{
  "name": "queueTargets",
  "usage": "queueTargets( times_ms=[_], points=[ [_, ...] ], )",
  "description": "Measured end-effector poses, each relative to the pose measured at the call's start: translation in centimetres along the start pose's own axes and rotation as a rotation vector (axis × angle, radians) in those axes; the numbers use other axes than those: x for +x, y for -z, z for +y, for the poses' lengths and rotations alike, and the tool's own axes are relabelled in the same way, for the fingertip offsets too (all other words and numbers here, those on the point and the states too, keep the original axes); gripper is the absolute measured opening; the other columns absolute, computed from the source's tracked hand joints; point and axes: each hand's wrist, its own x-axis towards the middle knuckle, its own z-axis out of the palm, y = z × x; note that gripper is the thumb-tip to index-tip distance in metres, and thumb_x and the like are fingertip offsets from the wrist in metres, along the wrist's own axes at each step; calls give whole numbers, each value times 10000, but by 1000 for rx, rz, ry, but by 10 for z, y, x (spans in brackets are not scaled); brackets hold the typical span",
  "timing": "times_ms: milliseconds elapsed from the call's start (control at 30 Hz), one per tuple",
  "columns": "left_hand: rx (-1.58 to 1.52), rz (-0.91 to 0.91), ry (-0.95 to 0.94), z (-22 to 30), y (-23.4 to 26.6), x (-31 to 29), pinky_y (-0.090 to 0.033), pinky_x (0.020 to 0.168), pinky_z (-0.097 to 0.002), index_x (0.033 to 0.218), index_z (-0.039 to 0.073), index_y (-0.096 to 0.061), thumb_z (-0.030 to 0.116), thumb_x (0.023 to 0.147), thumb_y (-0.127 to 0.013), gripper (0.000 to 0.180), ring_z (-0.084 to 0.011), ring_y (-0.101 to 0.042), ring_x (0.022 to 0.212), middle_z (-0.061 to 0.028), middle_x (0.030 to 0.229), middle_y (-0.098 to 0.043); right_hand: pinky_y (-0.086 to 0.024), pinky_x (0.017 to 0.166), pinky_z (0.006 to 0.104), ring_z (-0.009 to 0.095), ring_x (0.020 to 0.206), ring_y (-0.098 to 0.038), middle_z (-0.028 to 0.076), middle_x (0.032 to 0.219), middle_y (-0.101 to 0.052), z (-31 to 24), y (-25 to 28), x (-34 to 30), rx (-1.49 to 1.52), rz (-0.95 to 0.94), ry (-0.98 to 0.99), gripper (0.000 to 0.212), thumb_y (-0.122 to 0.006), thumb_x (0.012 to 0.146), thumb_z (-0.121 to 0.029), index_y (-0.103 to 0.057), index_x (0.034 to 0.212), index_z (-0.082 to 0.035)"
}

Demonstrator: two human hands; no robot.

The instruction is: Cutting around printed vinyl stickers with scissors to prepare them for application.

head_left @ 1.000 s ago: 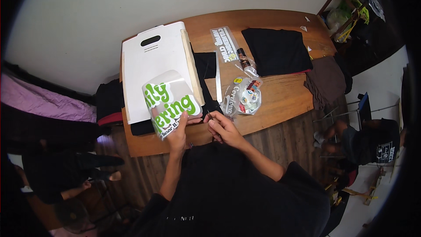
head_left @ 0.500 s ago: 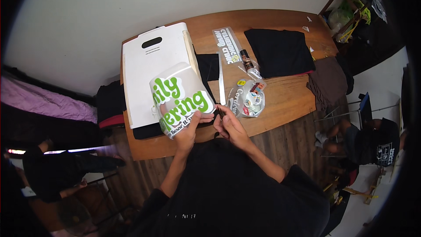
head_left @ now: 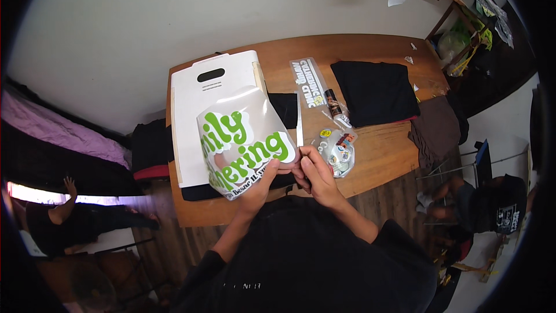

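Observation:
My left hand [head_left: 260,188] grips the lower edge of a clear transfer film [head_left: 252,104] printed with green and white lettering. The sheet bows upward in front of a white panel [head_left: 191,90] with a dark oval slot. At the film's right corner my right hand [head_left: 317,177] is closed, its fingertips close against the left hand's. What those fingers pinch is hidden; something dark shows beneath them. A white strip [head_left: 299,122] lies just beyond, beside folded black fabric [head_left: 283,110].
On the wooden table [head_left: 376,159] lie a lettered film [head_left: 308,78], a dark cylinder [head_left: 332,101], a clear sheet with small decals [head_left: 341,165], a folded black cloth [head_left: 376,93] and a brown cloth [head_left: 434,127]. One person [head_left: 63,226] is at left, another [head_left: 504,203] sits at right.
My view has tilted up, so the table sits lower. A dark pointed thing seen at my right fingers is now mostly hidden. The person at left has raised a hand.

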Motion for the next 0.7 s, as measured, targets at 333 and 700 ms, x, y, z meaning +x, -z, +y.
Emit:
queueTargets(
  times_ms=[333, 700],
  points=[
    [-111, -69, -96, 3, -3, -7, -543, 762, -293, 1095, -81, -521, 14, 919, -469, 206, -215, -647, 824, -158, 970, -635, -264, 451, 167, 42, 535, -337, 6, 713, -412, 4, 2, 1, -68, -11, 56, 252, -347, 986, -267, -395, 1145, -77],
    [-108, -96, -142, 2, -8, -7, -564, 720, -319, 1089, -97, -499, 2, 920, -449, 202, -255, -653, 807, -181, 928, -630, -244, 481, 168, 27, 575, -334, -43, 666, -369, 1, 11, -2, -120, -20, 74, 307, -377, 984, -312, -477, 1010, -23]
  ],
)
